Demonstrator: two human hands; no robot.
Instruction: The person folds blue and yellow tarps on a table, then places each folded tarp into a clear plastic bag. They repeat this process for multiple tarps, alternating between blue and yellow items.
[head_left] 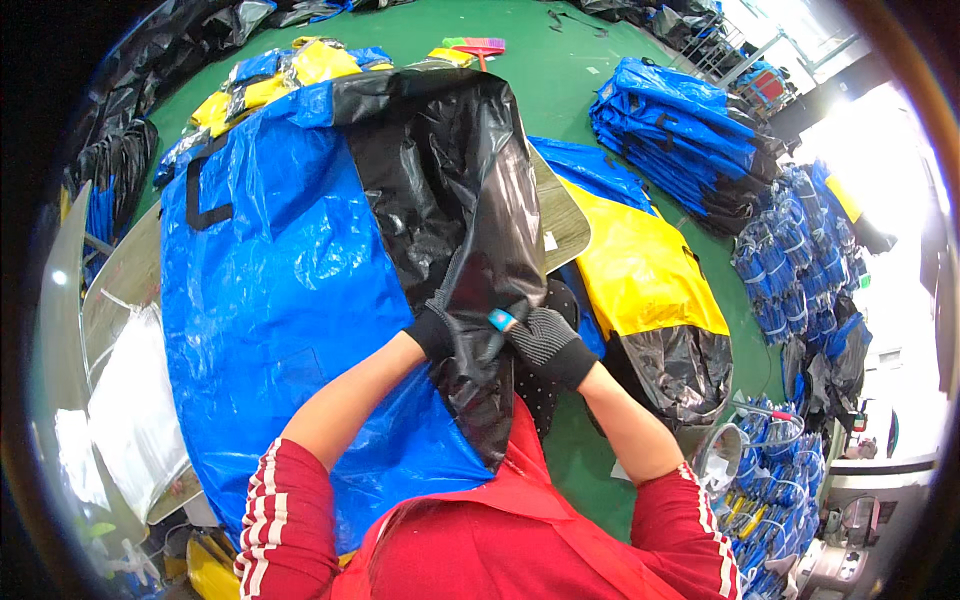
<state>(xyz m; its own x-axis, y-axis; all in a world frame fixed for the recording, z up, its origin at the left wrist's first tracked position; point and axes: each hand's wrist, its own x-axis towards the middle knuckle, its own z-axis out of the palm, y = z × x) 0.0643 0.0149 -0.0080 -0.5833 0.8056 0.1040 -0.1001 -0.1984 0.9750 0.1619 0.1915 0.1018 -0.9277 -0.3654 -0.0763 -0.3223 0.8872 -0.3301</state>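
Note:
A large blue woven-plastic bag (290, 260) with a black panel (410, 150) and a black strap lies spread over a table (565, 215) and down toward my lap. My left hand (436, 322), in a grey-and-black knit glove, grips the black panel; a fold hides part of its fingers. My right hand (552, 345), in a matching glove, is closed on the black panel's right edge, close beside the left. A small teal piece (502, 320) shows at its fingertips; I cannot tell whether it is a wrap or a tool.
To the right hangs a blue, yellow and black bag (650, 270). Stacked blue bags (680, 140) lie on the green floor (560, 90), with tied blue bundles (790, 260) farther right. Blue-and-yellow bags (325, 62) are behind the table; white plastic (140, 400) is at left.

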